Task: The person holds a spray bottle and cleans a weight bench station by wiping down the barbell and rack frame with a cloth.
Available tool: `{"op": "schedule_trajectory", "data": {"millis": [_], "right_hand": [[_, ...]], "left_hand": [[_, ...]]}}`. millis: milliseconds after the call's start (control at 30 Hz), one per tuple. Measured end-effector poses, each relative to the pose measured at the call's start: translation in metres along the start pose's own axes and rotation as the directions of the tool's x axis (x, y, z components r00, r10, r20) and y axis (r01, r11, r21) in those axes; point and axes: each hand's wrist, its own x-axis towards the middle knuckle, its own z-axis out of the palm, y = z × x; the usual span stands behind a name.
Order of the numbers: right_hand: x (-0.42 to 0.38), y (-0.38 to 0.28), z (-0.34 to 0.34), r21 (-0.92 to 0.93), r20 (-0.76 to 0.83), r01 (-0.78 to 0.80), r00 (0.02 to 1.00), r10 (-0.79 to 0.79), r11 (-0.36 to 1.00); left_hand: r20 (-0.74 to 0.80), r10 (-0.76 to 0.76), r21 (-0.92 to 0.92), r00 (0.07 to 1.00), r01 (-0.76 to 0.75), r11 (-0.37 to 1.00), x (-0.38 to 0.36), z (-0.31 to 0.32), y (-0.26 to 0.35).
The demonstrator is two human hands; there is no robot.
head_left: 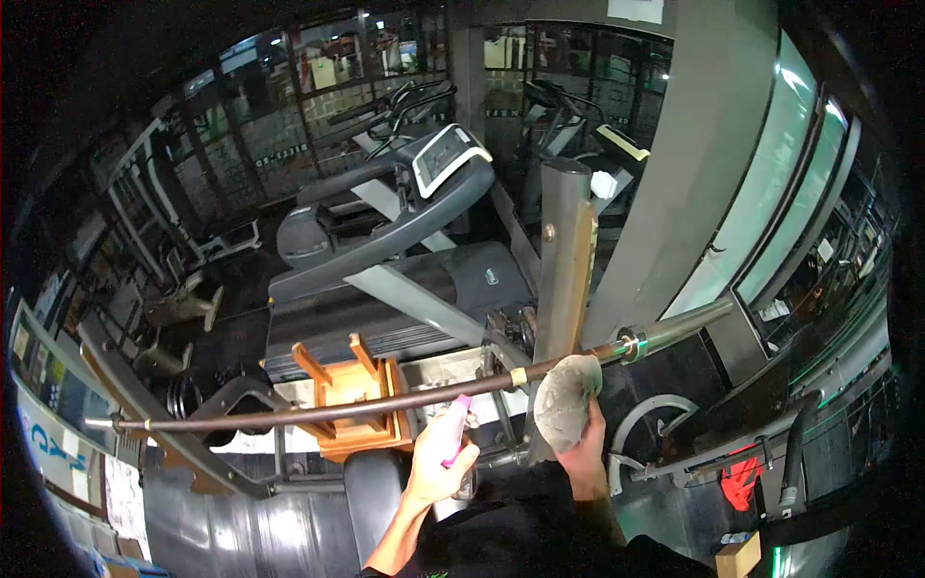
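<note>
A long barbell (318, 413) runs across the view in front of me, its thick metal sleeve (679, 328) at the right. My right hand (586, 458) grips a grey cloth (565, 405), which overlaps the bar just left of the sleeve. Below the middle of the bar, my left hand (436, 474) is closed around a small pink and white spray bottle (454, 433) with its top pointing up at the bar. Under my hands lies the black padded bench (374, 499).
An upright rack post (565, 255) stands just beyond the bar. Upside-down wooden stools (352, 395) sit behind the bar, with a treadmill (395, 279) farther back. At the lower right are a red cloth (740, 482) and a small wooden block (738, 556).
</note>
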Motion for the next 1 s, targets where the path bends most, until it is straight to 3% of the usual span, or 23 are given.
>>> {"op": "schedule_trajectory", "data": {"millis": [67, 133, 200, 233, 267, 333, 400, 467, 500, 600, 733, 800, 867, 900, 1000], "right_hand": [[0.006, -0.003, -0.002, 0.002, -0.034, 0.038, 0.999, -0.038, 0.999], [0.011, -0.007, -0.006, 0.001, -0.073, 0.073, 0.995, -0.073, 0.997], [0.012, -0.014, -0.010, 0.006, -0.042, 0.108, 0.993, -0.107, 0.994], [0.012, -0.017, -0.014, 0.078, -0.055, 0.080, 0.996, -0.076, 0.994], [0.009, -0.018, -0.015, 0.072, -0.066, 0.091, 0.994, -0.086, 0.993], [0.004, -0.023, -0.011, -0.004, -0.146, 0.171, 0.975, -0.170, 0.985], [-0.001, -0.024, -0.015, -0.025, -0.080, 0.193, 0.978, -0.194, 0.981], [-0.003, -0.022, -0.020, -0.020, -0.138, 0.280, 0.950, -0.280, 0.960], [-0.005, -0.021, -0.019, -0.076, -0.252, 0.307, 0.915, -0.316, 0.949], [-0.007, -0.017, -0.015, -0.058, -0.351, 0.363, 0.865, -0.359, 0.930], [-0.006, -0.007, -0.010, -0.144, -0.366, 0.325, 0.860, -0.356, 0.935], [-0.004, -0.004, -0.005, -0.179, -0.303, 0.321, 0.881, -0.363, 0.930], [0.001, -0.002, -0.004, -0.288, -0.285, 0.301, 0.879, -0.382, 0.909], [0.002, -0.001, 0.020, -0.248, -0.328, 0.288, 0.873, -0.360, 0.925], [0.006, 0.000, 0.016, -0.259, -0.319, 0.296, 0.872, -0.371, 0.919]], "left_hand": [[0.037, 0.080, -0.002, 0.996, -0.080, 0.997, 0.020, 0.005, -0.007], [0.055, -0.001, -0.036, 0.998, 0.003, 0.999, 0.031, 0.011, -0.006], [0.059, -0.212, -0.257, 0.975, 0.220, 0.941, 0.041, 0.017, -0.010], [0.077, -0.268, -0.248, 0.960, 0.279, 0.928, 0.045, 0.020, -0.012], [0.090, -0.271, -0.256, 0.958, 0.285, 0.924, 0.050, 0.024, -0.016], [0.025, -0.085, -0.068, 0.996, 0.086, 0.994, 0.062, 0.034, -0.026], [0.025, -0.085, -0.041, 0.996, 0.086, 0.995, 0.071, 0.039, -0.027], [0.113, -0.215, 0.014, 0.970, 0.215, 0.976, 0.077, 0.041, -0.028], [0.112, -0.226, 0.016, 0.968, 0.226, 0.974, 0.078, 0.043, -0.033], [0.114, -0.124, -0.003, 0.986, 0.125, 0.992, 0.082, 0.047, -0.047], [0.200, -0.230, -0.019, 0.952, 0.239, 0.971, 0.090, 0.043, -0.050], [0.181, -0.173, -0.083, 0.968, 0.191, 0.978, 0.091, 0.047, -0.054], [0.192, -0.311, -0.193, 0.931, 0.346, 0.918, 0.091, 0.050, -0.057], [0.204, -0.363, -0.194, 0.909, 0.401, 0.895, 0.093, 0.048, -0.052], [0.192, -0.345, -0.217, 0.919, 0.382, 0.898, 0.100, 0.048, -0.048]]}}
